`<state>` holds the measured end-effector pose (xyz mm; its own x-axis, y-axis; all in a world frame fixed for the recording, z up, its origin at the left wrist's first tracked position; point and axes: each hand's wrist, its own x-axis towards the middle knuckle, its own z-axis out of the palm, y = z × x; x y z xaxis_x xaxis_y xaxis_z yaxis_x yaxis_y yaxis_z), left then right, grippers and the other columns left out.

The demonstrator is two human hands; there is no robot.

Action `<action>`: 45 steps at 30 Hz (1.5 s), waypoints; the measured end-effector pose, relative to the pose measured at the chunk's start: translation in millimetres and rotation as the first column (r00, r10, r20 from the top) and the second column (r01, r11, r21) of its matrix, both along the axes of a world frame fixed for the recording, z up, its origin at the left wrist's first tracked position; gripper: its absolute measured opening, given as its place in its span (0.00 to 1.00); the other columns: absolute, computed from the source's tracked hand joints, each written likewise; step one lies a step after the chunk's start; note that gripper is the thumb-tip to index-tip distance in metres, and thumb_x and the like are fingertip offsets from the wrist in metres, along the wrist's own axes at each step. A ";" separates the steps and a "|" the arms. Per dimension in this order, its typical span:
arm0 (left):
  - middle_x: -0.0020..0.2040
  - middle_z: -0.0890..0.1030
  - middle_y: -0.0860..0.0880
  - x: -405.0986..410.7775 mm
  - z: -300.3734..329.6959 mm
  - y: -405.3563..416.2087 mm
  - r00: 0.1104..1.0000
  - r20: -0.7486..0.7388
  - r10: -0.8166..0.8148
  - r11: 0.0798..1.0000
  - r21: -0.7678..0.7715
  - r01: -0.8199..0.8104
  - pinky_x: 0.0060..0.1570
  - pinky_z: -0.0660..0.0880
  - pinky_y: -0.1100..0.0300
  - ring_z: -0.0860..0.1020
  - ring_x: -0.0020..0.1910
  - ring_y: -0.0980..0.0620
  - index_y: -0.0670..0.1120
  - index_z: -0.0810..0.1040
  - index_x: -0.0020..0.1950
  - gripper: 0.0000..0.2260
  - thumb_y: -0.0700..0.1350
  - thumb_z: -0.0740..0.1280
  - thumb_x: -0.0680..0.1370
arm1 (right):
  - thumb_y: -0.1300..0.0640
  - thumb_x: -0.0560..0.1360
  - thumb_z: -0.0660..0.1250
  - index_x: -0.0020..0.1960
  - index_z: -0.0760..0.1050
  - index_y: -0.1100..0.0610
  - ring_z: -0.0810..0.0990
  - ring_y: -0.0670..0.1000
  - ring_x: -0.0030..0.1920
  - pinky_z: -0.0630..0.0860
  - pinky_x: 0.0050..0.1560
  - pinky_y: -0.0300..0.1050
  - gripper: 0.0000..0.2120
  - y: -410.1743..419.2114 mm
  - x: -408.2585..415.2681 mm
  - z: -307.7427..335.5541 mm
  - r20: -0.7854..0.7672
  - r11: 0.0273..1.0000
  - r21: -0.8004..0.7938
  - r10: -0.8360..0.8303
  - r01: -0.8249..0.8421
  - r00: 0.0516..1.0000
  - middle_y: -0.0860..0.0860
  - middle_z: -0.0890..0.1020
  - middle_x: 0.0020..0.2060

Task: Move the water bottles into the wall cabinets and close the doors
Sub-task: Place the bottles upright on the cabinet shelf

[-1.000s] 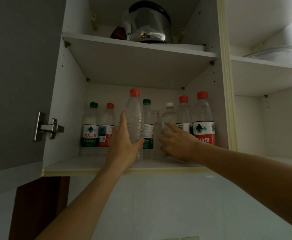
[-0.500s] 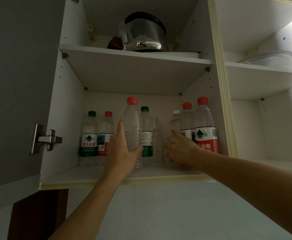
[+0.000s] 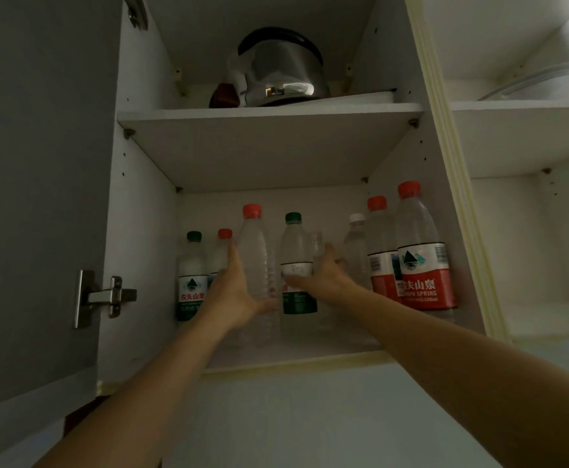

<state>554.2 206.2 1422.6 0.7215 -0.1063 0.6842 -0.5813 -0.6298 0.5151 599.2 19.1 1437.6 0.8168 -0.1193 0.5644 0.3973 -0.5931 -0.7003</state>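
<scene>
Several water bottles stand on the lower shelf [image 3: 310, 364] of the open wall cabinet. My left hand [image 3: 237, 293] holds a clear unlabelled red-capped bottle [image 3: 258, 255], fingers up its left side and thumb across its front. My right hand [image 3: 325, 280] holds the green-capped bottle [image 3: 295, 246] beside it, thumb across the label and fingers behind its right side. To the left stand a green-capped bottle [image 3: 191, 276] and a small red-capped one [image 3: 224, 243]. To the right are a white-capped bottle [image 3: 355, 243] and two red-capped ones, the nearer with a red label [image 3: 419, 265].
The grey cabinet door [image 3: 40, 197] stands open at the left, its hinge [image 3: 105, 295] showing. A steel kettle [image 3: 283, 74] sits on the upper shelf. The neighbouring compartment on the right is open too, with a glass lid [image 3: 546, 82] on its upper shelf.
My right hand has moved left from the white-capped bottle onto the green-capped one. My left hand stays on the clear bottle. The view has tilted upward and come closer.
</scene>
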 end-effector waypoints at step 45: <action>0.79 0.52 0.45 146.8 51.3 40.6 0.915 0.286 0.285 0.737 0.545 -0.400 0.76 0.41 0.41 0.47 0.78 0.43 0.62 0.37 0.80 0.62 0.74 0.74 0.59 | 0.54 0.69 0.81 0.59 0.66 0.56 0.80 0.54 0.47 0.83 0.39 0.48 0.28 22.5 33.0 5.7 -0.047 0.947 -0.321 -0.046 0.028 0.998 0.52 0.76 0.49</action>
